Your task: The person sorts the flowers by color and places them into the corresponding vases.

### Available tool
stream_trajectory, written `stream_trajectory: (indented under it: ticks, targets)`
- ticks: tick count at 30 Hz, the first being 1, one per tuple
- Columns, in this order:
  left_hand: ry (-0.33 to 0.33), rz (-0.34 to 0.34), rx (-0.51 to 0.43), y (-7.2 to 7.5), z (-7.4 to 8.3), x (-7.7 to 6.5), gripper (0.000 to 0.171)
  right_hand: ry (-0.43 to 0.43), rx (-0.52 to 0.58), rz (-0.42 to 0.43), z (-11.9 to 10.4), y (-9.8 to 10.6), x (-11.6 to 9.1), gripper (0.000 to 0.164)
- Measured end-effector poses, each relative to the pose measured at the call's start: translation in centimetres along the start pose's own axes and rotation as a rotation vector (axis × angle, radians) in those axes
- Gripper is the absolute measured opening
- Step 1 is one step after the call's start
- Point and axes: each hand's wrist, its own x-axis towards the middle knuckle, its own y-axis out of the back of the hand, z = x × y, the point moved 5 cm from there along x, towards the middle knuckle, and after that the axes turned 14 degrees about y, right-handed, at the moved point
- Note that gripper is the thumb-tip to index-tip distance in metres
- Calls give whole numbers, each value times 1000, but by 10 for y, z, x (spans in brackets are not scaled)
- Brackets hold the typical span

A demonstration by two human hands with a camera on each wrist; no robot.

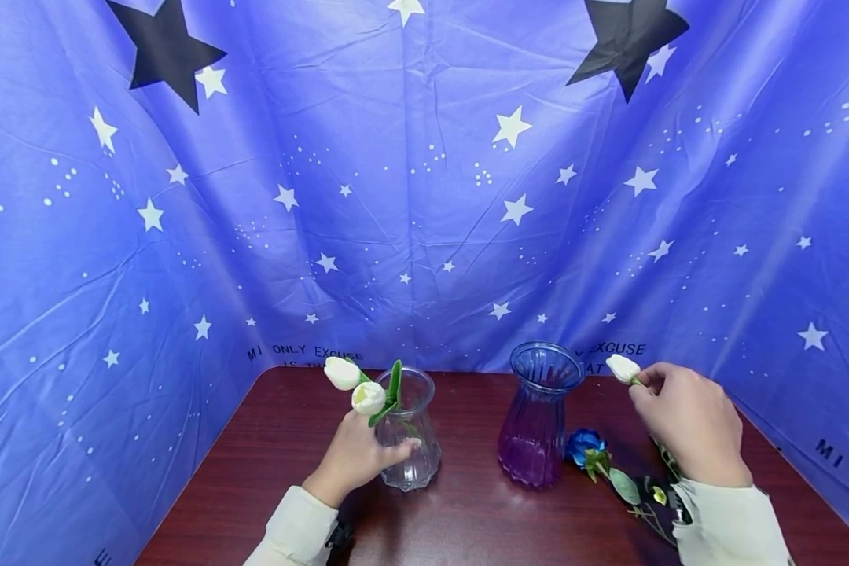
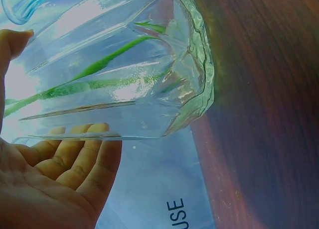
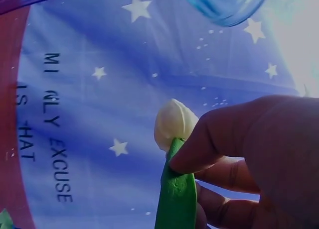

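The left hand (image 1: 357,456) is grasping the clear glass vase (image 1: 423,420), with the thumb on the near side of the body and the fingers round the far side, as the left wrist view bears out. The vase stands upright on the desk (image 1: 460,523). Two white tulips are contained in it: the first tulip bloom (image 1: 342,373) and the second tulip bloom (image 1: 369,399) lean out over the rim, directly above the left hand. Green stems (image 2: 102,63) show through the glass and reach down toward the base. A green leaf (image 1: 395,383) rises at the mouth, above the left thumb.

The right hand (image 1: 695,424) is pinching a single white tulip (image 1: 621,368) between thumb and fingers, just below the bloom. The bloom projects from the fingertips on the side toward the left hand, clear of both vases. In the right wrist view, a broad green blade (image 3: 177,199) runs down from the bloom beneath the fingers.

Between the two hands, nearer the right, stands a blue-rimmed purple glass vase (image 1: 532,440), upright. A blue rose (image 1: 586,446) lies on the desk beside it, on the near, inward side of the right hand; its stem runs toward the right sleeve (image 1: 732,523). A blue star-print cloth (image 1: 410,204) hangs beyond both hands.
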Motion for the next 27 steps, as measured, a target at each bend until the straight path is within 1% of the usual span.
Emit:
stream_trajectory:
  ticks: [4, 9, 12, 19, 23, 27]
  targets:
    - [-8, 10, -3, 0, -1, 0, 60, 8, 0, 33, -8, 8, -1, 24]
    - [-10, 9, -10, 0, -1, 0, 61, 29, -5, 90, -13, 13, -1, 24]
    - [1, 6, -7, 0, -1, 0, 61, 44, -1, 138, -16, 16, -2, 24]
    - [-23, 21, 1, -1, 0, 1, 59, 73, 6, 251, -27, 30, -6, 18]
    - [-2, 6, -9, -1, -1, 1, 59, 102, 9, 313, -34, 38, -8, 15]
    - [-2, 6, -11, -1, -1, 0, 59, 132, 7, 384, -43, 47, -12, 18]
